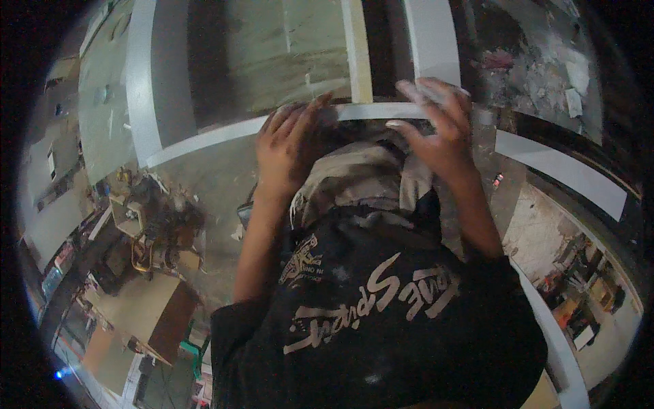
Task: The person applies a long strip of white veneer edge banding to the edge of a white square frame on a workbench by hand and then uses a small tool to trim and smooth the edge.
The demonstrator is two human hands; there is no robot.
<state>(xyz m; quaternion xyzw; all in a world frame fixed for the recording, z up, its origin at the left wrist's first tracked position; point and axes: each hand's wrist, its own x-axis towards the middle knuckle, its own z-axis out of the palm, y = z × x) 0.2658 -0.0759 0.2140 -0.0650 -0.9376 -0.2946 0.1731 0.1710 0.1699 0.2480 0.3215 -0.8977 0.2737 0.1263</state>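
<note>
A large frame made of white-faced boards lies before me, its near rail [218, 136] running crosswise in front of my body. My left hand [286, 140] rests at this rail, its fingers bent over the top edge. Farther right, my right hand [446, 126] reaches over the same rail, close to where a wide white upright board [434, 41] meets it. Its fingers are apart, with the thumb stretched out below the rail. Whitish marks show on the right fingers; whether anything thin lies under them I cannot make out. A narrow cream-edged board [355, 48] meets the rail between my hands.
At the left, a brown board or box [146, 310] stands among cluttered tools and scraps. A loose white strip [562, 170] lies to the right. Beyond it, more tools [586, 286] are piled on the floor. Debris [538, 82] is scattered at the far right.
</note>
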